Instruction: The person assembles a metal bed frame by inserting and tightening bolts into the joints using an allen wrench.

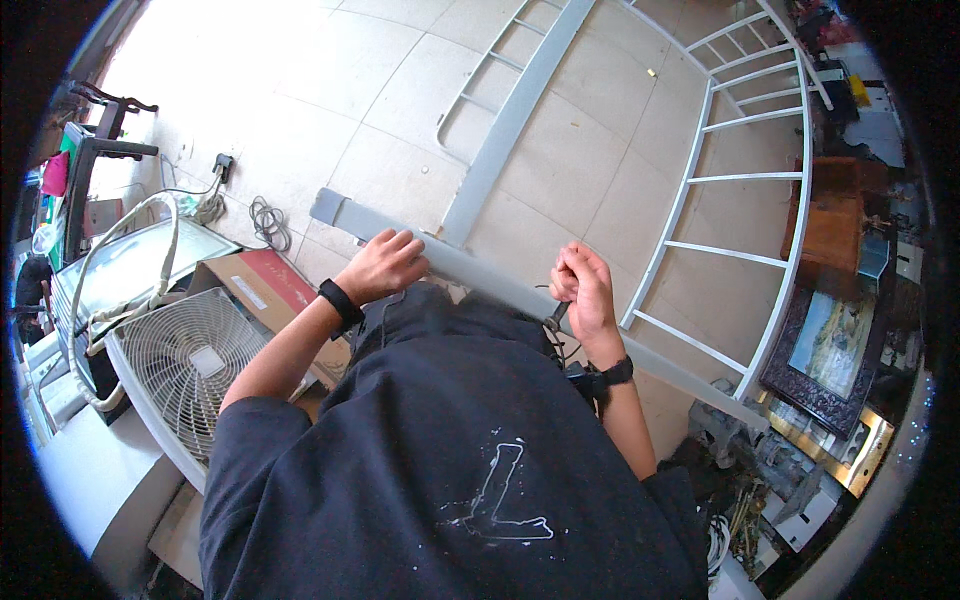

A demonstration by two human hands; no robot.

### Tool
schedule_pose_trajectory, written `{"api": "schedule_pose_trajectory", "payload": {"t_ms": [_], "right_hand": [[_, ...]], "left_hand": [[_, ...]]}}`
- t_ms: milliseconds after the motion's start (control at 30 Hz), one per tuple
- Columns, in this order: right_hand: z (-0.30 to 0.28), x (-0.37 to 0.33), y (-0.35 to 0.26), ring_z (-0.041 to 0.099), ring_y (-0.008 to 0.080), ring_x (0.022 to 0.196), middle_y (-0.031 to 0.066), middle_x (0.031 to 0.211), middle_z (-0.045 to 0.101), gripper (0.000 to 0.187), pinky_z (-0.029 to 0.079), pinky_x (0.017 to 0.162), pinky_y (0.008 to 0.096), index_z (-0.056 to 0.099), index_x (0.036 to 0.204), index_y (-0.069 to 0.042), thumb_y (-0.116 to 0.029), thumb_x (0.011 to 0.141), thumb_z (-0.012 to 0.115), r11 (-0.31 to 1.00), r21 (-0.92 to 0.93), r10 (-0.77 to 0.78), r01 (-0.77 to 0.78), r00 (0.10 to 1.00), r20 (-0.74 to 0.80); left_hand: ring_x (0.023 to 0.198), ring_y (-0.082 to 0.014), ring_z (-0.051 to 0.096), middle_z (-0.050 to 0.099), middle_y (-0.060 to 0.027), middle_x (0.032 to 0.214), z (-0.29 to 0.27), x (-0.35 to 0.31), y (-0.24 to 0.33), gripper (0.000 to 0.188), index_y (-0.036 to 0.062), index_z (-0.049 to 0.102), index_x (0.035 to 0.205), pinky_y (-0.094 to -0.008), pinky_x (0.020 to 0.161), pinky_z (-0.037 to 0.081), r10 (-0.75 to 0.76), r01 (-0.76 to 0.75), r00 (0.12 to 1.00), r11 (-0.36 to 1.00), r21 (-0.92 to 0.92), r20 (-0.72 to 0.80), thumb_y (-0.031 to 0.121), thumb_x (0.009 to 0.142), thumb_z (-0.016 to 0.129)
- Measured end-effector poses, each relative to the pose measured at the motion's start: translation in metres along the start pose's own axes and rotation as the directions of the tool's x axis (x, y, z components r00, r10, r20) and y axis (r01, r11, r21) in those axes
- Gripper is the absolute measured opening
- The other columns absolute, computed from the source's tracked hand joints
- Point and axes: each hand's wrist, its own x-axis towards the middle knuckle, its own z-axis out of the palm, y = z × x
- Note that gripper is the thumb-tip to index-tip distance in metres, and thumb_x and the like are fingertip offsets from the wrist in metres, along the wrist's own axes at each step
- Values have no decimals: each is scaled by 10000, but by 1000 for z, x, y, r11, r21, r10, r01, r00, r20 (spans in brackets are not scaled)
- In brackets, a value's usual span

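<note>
A long pale grey metal beam [480, 275] runs across in front of me, slanting from upper left to lower right. My left hand [383, 266] is closed at its near edge, close to where a second grey beam [515, 120] meets it. Whatever those fingers hold, if anything, is hidden. On the right, my right hand [583, 287] is closed with its fingers curled in, over the near side of the beam. A thin dark piece [556, 316] shows beneath that hand; its kind is unclear.
White ladder-like frames [735, 178] lie at the right, with a smaller rail [492, 60] beyond the beams. Left are a fan unit with a grille [200, 350], a cardboard box [245, 285], cables [270, 222] and a dark chair [110, 130]. A framed picture [830, 340] and clutter stand right.
</note>
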Motion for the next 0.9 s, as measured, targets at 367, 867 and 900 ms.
{"api": "schedule_pose_trajectory", "payload": {"t_ms": [367, 867, 900], "right_hand": [[46, 75, 15, 292, 118, 549, -17, 552, 320, 532, 243, 544, 324, 422, 610, -85, -373, 1054, 480, 966, 158, -246, 204, 910, 333], [50, 83, 57, 312, 130, 573, -4, 574, 324, 563, 278, 574, 319, 372, 598, -67, -369, 1061, 478, 932, 257, -331, 254, 885, 328], [49, 82, 57, 322, 130, 584, -4, 576, 328, 561, 287, 580, 315, 379, 599, -64, -366, 1061, 478, 936, 235, -329, 261, 885, 330]], "left_hand": [[1108, -254, 571, 594, -57, 1165, -5, 23, -15, 546, 129, 629, 1136, -468, 1004, 471, 42, -51, 992, 996, 79, 121, 472, 742, 787], [913, -231, 574, 566, -54, 1052, 13, 19, -24, 916, 132, 413, 1393, -368, 786, 470, 22, -65, 936, 992, 111, 351, 571, 686, 797], [912, -234, 572, 567, -57, 1061, 14, 20, -25, 898, 132, 419, 1383, -369, 788, 470, 35, -74, 934, 992, 98, 355, 564, 692, 796]]}}
